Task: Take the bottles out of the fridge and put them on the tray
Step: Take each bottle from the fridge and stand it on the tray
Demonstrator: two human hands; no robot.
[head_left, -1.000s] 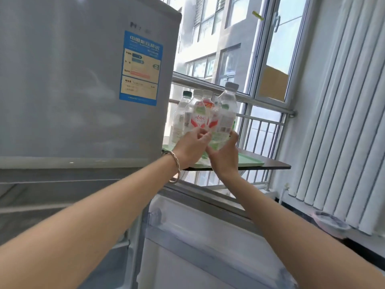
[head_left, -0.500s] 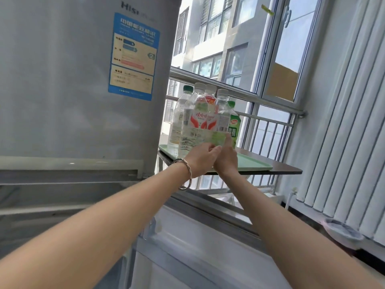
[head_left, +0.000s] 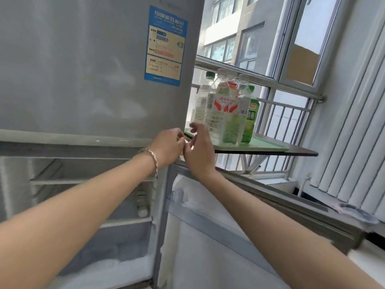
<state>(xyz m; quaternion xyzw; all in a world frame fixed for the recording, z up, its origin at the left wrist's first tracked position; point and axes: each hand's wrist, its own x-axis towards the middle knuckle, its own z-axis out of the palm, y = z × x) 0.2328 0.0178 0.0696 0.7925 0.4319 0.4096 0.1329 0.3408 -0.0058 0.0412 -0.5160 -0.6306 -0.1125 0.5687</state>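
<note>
- While both arms reach forward in the head view, the left hand (head_left: 166,147) and the right hand (head_left: 200,152) meet just in front of the near corner of the tray (head_left: 268,146). I cannot tell whether they touch.
- Seen from the back, the left hand's grip is loosely curled with nothing showing in it. Its fingertips are hidden behind the knuckles. A bracelet (head_left: 151,161) circles the wrist.
- The right hand's grip is slack and holds nothing. Its fingers (head_left: 194,129) are half bent, smeared by blur, and apart from the bottles.
- The bottles (head_left: 226,107) stand upright in a tight cluster on the left part of the tray. They overlap so much that their number is hard to count. One with a red and white label is in front, and a green bottle (head_left: 250,119) stands at the right.
- The tray is pale green and lies on a dark counter (head_left: 304,152) beside the window (head_left: 260,49). Its left end is hidden behind the hands and the fridge.
- The fridge (head_left: 83,69) fills the left side, its upper door closed. That door carries a blue sticker (head_left: 165,45) whose print is too blurred to read.
- The lower compartment stands open and frosted. A small white-topped thing (head_left: 142,209) at its right wall is too unclear to name.
- The open lower door (head_left: 208,247) is cut off by the bottom edge.
</note>
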